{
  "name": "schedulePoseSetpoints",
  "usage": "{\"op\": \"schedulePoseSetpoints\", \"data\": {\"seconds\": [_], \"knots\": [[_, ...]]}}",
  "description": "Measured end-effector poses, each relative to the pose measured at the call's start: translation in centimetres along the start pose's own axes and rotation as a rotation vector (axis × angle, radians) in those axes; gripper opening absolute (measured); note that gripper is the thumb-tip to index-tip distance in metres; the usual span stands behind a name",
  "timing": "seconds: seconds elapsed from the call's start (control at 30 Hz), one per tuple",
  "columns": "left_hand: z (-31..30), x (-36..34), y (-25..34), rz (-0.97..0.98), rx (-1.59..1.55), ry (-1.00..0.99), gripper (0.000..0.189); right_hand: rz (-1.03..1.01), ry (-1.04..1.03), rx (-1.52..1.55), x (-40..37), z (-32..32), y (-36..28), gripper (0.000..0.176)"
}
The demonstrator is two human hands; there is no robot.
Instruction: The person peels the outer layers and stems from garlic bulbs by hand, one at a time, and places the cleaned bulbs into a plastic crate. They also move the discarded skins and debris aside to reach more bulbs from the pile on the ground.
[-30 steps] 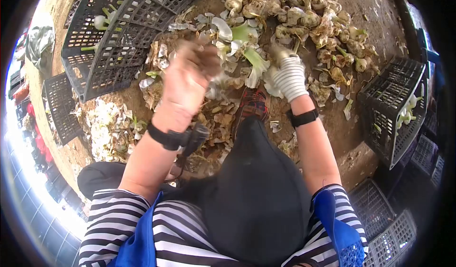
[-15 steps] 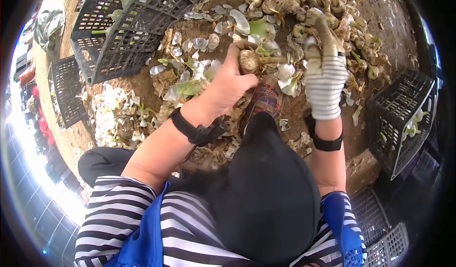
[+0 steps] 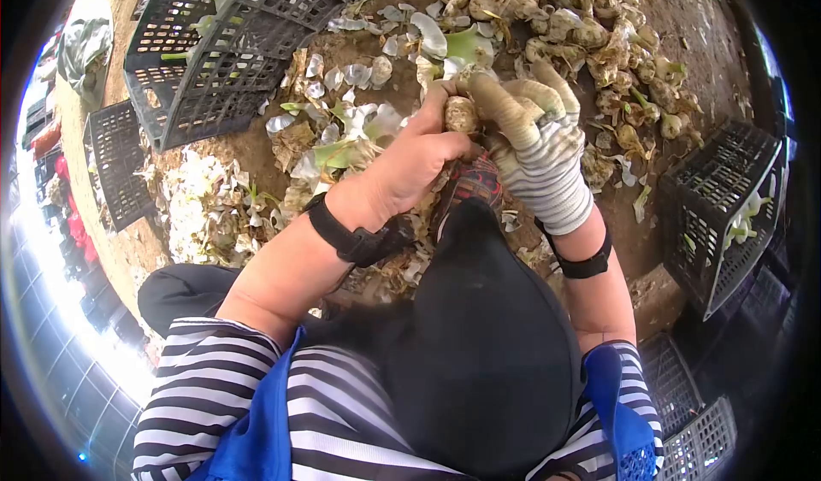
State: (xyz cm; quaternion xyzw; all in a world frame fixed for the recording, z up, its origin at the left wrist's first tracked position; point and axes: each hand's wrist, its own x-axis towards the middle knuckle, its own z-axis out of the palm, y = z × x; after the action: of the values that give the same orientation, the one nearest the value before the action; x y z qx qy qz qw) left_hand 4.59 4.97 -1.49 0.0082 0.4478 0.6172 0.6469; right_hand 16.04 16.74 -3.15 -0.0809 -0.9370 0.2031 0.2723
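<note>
My bare left hand (image 3: 409, 160) is closed around a brownish, dirt-covered plant bulb (image 3: 462, 115), thumb below and fingers above it. Against the bulb's right side, my right hand (image 3: 540, 147) in a dirty striped work glove curls its fingers. The bulb's stem is hidden behind the glove. Beyond the hands lies a heap of unpeeled bulbs (image 3: 590, 32) with dry brown skins and roots. Loose white scales and a piece with green (image 3: 469, 47) are strewn on the soil near my left hand.
At the upper left, a tilted black plastic crate (image 3: 222, 70) holds some green-shooted pieces. Another black crate (image 3: 714, 216) with pale shoots stands at right. A pile of white peelings (image 3: 201, 207) lies at left. My shoe (image 3: 475, 182) rests just below the bulb.
My right hand has moved left and down from the heap to the bulb, fingers now curled against it. My left hand still holds the bulb, turned slightly.
</note>
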Motion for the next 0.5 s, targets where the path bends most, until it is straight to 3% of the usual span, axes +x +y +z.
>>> {"op": "schedulePoseSetpoints", "data": {"seconds": [0.03, 0.13, 0.27, 0.33, 0.37, 0.43, 0.47, 0.5], "knots": [[-0.1, 0.0, -0.2, 0.002, -0.004, 0.003, 0.056, -0.003, -0.046, -0.039, 0.1, -0.2, -0.1, 0.054], [-1.1, 0.4, -1.1, 0.124, 0.397, 0.060, 0.058, -0.022, -0.089, -0.103, -0.2, 0.3, 0.0, 0.055], [-1.8, 0.7, -0.5, 0.117, 0.478, 0.087, 0.052, 0.014, -0.185, -0.095, -0.8, 0.7, 0.2, 0.057], [-1.8, 0.7, 0.2, 0.077, 0.557, 0.102, 0.040, 0.026, -0.210, -0.070, -1.1, 0.9, 0.1, 0.058], [-2.2, 0.9, 0.4, 0.078, 0.556, 0.102, 0.040, 0.024, -0.192, -0.060, -1.1, 1.0, 0.1, 0.056], [-3.1, 1.3, 0.7, -0.198, 0.214, 0.090, 0.031, 0.018, -0.175, -0.050, -0.9, 1.0, -0.1, 0.054], [-3.2, 1.4, 0.7, -0.197, 0.213, 0.090, 0.031, 0.017, -0.112, -0.056, -0.8, 0.9, -0.2, 0.052], [-3.3, 1.4, 0.7, -0.261, 0.012, 0.073, 0.030, 0.016, -0.049, -0.064, -0.6, 0.8, -0.2, 0.050]]}}
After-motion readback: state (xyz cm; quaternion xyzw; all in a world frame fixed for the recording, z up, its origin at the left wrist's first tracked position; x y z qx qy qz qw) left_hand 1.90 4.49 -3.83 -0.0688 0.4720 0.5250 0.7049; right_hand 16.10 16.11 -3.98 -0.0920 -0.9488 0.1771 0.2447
